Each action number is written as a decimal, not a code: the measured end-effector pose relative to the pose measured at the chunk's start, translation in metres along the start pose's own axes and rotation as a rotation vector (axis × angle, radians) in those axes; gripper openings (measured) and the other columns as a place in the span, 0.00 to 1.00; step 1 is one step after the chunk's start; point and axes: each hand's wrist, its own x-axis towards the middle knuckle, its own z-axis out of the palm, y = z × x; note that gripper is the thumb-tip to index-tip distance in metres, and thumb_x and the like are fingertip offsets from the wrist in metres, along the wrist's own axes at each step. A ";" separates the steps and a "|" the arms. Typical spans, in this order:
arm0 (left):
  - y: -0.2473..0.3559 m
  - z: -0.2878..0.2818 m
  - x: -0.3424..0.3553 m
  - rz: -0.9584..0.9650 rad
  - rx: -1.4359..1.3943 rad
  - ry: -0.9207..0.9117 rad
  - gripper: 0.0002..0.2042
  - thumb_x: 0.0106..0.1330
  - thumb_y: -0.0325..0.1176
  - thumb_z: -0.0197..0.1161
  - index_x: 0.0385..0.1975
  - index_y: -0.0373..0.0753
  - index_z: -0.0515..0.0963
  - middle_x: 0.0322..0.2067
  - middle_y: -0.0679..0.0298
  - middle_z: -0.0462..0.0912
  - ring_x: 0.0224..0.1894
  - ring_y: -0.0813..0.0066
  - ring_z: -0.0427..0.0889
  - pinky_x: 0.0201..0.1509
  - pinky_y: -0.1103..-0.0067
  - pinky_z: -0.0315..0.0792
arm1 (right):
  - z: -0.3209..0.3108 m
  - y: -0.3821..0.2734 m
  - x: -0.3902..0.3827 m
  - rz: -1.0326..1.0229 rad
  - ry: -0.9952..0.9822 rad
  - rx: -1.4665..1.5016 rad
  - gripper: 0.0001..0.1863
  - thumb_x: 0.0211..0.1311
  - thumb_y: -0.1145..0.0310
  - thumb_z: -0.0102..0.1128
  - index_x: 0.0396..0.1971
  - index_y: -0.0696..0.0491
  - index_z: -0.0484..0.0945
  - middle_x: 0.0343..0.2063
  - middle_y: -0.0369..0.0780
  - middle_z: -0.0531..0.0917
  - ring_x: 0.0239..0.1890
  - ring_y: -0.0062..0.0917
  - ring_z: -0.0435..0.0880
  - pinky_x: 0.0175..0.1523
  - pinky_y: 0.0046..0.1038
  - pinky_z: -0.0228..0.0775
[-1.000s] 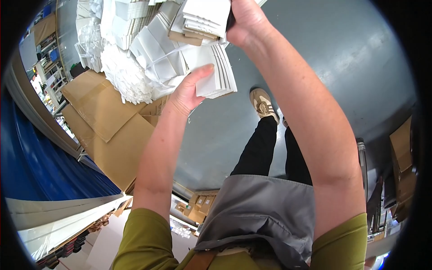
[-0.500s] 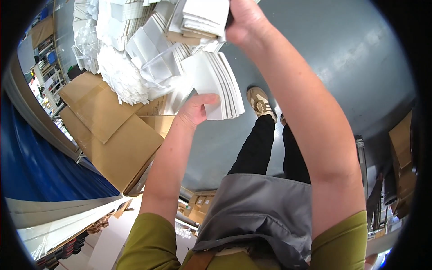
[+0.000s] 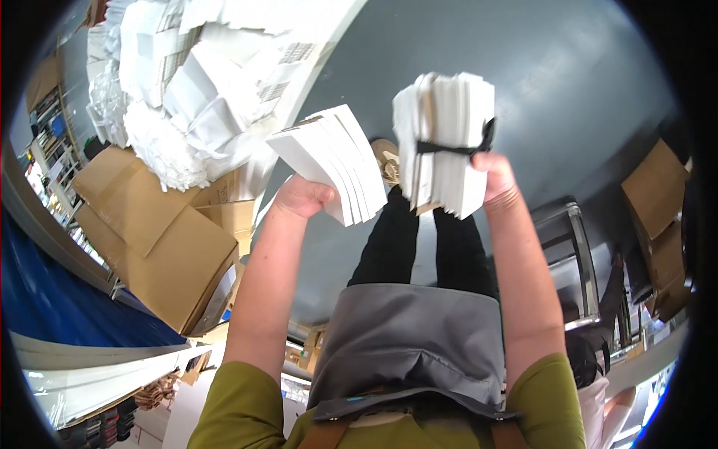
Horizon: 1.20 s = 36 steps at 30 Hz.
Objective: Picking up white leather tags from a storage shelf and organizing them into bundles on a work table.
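My left hand (image 3: 303, 197) is closed round the lower end of a stack of white folded card pieces (image 3: 338, 161), its thumb on the near face. The pieces fan apart slightly toward the top. To its right, my right hand (image 3: 496, 179) grips the side of a thicker bundle of white card pieces (image 3: 443, 112), with a few brown edges among them. A black strap (image 3: 449, 148) goes round the middle of this bundle. Both hands are raised over the floor in front of my legs, with the stack and the bundle apart.
A large heap of white card pieces and crumpled white wrapping (image 3: 168, 146) lies at the upper left on a white surface. Brown cardboard boxes (image 3: 157, 247) stand below it. At the right are a metal-framed cart (image 3: 580, 254), more cardboard (image 3: 654, 191) and another person's pale clothing (image 3: 592, 408).
My right hand has come down and nearer from the heap, bringing the strapped bundle into full view. My left hand has shifted slightly left with its stack, now tilted away from the heap.
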 end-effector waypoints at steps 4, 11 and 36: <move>-0.006 0.038 -0.002 -0.098 0.037 0.094 0.36 0.39 0.31 0.78 0.54 0.36 0.72 0.47 0.62 0.80 0.51 0.67 0.78 0.57 0.72 0.72 | -0.023 0.023 -0.031 -0.036 0.040 0.010 0.41 0.37 0.70 0.72 0.58 0.60 0.67 0.50 0.46 0.78 0.51 0.38 0.79 0.57 0.39 0.72; -0.017 0.100 -0.021 -0.155 -0.015 0.149 0.34 0.43 0.32 0.75 0.54 0.35 0.71 0.46 0.60 0.80 0.49 0.68 0.80 0.55 0.73 0.73 | -0.044 0.040 -0.058 -0.074 0.034 0.105 0.39 0.36 0.70 0.73 0.55 0.59 0.70 0.46 0.45 0.80 0.48 0.35 0.80 0.54 0.37 0.73; -0.076 0.110 -0.039 -0.127 -0.297 0.154 0.36 0.51 0.40 0.74 0.58 0.35 0.66 0.51 0.61 0.77 0.54 0.69 0.77 0.55 0.73 0.74 | 0.018 0.037 -0.087 0.002 0.370 -0.386 0.55 0.24 0.66 0.79 0.61 0.59 0.60 0.51 0.43 0.74 0.58 0.34 0.69 0.66 0.32 0.55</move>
